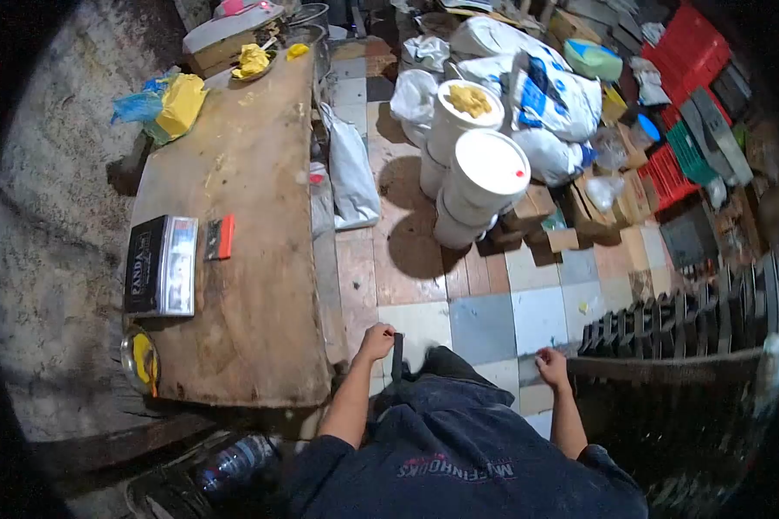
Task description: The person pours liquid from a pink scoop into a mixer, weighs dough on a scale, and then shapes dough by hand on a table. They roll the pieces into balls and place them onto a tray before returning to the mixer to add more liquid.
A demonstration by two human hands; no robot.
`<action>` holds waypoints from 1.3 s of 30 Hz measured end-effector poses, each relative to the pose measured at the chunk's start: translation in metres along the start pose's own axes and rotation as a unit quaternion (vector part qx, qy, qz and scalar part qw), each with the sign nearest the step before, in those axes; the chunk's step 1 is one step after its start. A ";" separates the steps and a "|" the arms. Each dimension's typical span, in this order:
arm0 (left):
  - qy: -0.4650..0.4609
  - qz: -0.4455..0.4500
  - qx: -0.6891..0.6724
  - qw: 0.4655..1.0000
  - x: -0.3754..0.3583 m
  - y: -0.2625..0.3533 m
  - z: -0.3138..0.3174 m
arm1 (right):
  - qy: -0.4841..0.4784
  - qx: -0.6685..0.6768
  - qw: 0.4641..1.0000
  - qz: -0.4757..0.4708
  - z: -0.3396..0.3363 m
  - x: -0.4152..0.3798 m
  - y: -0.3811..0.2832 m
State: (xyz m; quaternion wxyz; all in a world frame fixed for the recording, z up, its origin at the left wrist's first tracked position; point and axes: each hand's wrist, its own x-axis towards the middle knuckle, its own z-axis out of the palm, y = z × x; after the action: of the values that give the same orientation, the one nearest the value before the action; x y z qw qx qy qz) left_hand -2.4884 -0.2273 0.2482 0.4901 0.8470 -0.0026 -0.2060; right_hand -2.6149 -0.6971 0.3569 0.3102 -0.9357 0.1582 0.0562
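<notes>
My left hand [376, 342] is closed beside the right edge of the wooden table, at waist height. From its fingers hangs a narrow dark strap [397, 356], close to my dark shirt; where its lower end goes I cannot make out. My right hand [552, 367] is held out on the other side of my body with its fingers curled together. Anything inside those fingers is too small to see. Nearest to it stands the dark slatted rack [658, 368], apart from the hand.
The wooden table [242, 320] bears a digital scale [179, 266], an orange-and-black packet [220, 237], a bowl with yellow contents [143, 359] and a yellow bag [180, 105]. Ahead, white buckets [491, 169] stand on the tiles near white sacks [550, 99] and red crates [688, 52].
</notes>
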 end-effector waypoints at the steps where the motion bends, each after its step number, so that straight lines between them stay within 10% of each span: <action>1: 0.042 0.035 -0.021 0.998 0.022 0.011 -0.015 | -0.014 0.032 0.999 0.032 -0.004 0.026 0.001; 7: 0.206 0.046 -0.042 0.977 0.168 0.011 -0.106 | 0.115 0.066 0.987 0.088 -0.037 0.307 0.022; 15: -0.022 -0.216 0.025 0.976 0.295 -0.156 -0.133 | 0.129 0.169 0.951 -0.223 -0.032 0.678 -0.372; 23: 0.033 -0.219 -0.065 0.973 0.521 -0.021 -0.240 | 0.039 0.194 0.849 -0.491 -0.003 0.833 -0.716; 31: 0.087 -0.284 -0.158 0.942 0.660 0.042 -0.328 | -0.164 0.113 0.922 -0.333 0.101 1.086 -0.669; 39: 0.093 -0.367 -0.223 0.898 0.808 0.084 -0.373 | -0.142 0.347 0.924 -0.078 0.123 1.304 -0.569</action>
State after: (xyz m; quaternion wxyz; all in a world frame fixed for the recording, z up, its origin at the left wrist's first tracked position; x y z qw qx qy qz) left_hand -1.6011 -0.1286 0.2003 0.5543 0.6714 0.3996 -0.2869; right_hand -1.1972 -0.5326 0.3134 0.6378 -0.7613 0.0487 0.1063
